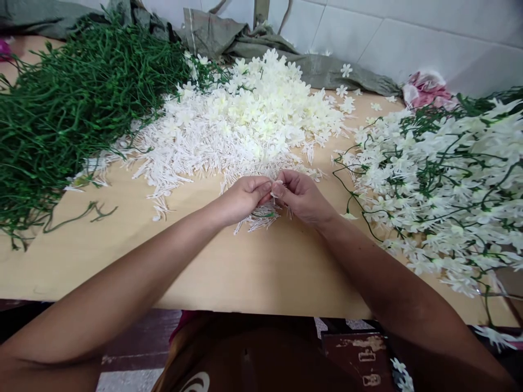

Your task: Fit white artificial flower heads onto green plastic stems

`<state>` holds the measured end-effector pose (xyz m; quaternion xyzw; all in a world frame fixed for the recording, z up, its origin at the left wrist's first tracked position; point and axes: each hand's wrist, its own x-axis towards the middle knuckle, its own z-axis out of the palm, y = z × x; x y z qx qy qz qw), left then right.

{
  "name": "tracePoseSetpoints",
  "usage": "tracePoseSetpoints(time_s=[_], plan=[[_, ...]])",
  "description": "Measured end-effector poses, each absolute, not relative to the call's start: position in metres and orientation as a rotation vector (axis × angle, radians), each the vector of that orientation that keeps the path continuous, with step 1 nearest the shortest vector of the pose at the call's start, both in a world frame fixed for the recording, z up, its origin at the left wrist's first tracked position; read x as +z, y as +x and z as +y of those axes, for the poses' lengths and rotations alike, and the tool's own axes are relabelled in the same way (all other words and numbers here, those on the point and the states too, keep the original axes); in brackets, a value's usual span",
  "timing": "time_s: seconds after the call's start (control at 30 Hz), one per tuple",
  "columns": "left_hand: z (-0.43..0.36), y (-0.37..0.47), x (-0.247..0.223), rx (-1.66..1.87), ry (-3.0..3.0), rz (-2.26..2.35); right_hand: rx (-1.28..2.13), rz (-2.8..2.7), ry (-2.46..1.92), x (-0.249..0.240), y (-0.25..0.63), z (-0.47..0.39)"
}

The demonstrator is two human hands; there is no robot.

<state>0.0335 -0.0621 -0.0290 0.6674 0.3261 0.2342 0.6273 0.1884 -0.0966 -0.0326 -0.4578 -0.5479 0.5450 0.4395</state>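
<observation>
My left hand [247,198] and my right hand [302,197] meet above the table, thumbs and fingers pinched together. Between the fingertips a small white stamen piece [274,194] of an artificial flower shows, mostly covered by my right fingers. What the left fingertips grip is hidden. Beneath the hands lie loose white stamens [257,220] with a bit of green among them. Just beyond spreads a heap of white stamens [192,147], and behind it a pile of cream-white artificial blossoms [273,103].
Green plastic stems [90,92] are heaped at the left. Assembled white flower sprays [441,185] cover the right side. A grey-green cloth [327,68] runs along the tiled wall, near a pink-and-white bundle [429,90]. The table's front edge [261,310] is close to my body.
</observation>
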Motion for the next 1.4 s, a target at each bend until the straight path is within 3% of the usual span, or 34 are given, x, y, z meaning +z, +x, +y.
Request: tracePoseSetpoints(time_s=[0.2, 0.47, 0.63, 0.77, 1.4], plan=[[-0.063, 0.037, -0.029, 0.590, 1.422, 0.674, 1.365, -1.371, -1.152, -0.030, 0.194, -0.092], [-0.052, 0.026, 0.008, 0.634, 1.348, 0.924, 0.705, -1.470, -0.995, -0.003, 0.204, -0.098], [-0.050, 0.011, 0.009, 0.390, 1.147, 0.859, 0.465, -1.743, -0.957, 0.002, 0.203, -0.107], [-0.052, 0.006, 0.008, 0.395, 1.011, 0.776, 0.312, -1.910, -0.889, 0.004, 0.200, -0.109], [-0.039, 0.006, 0.003, 0.822, 0.619, 0.807, 0.574, -2.506, -1.412, -0.006, 0.226, -0.117]])
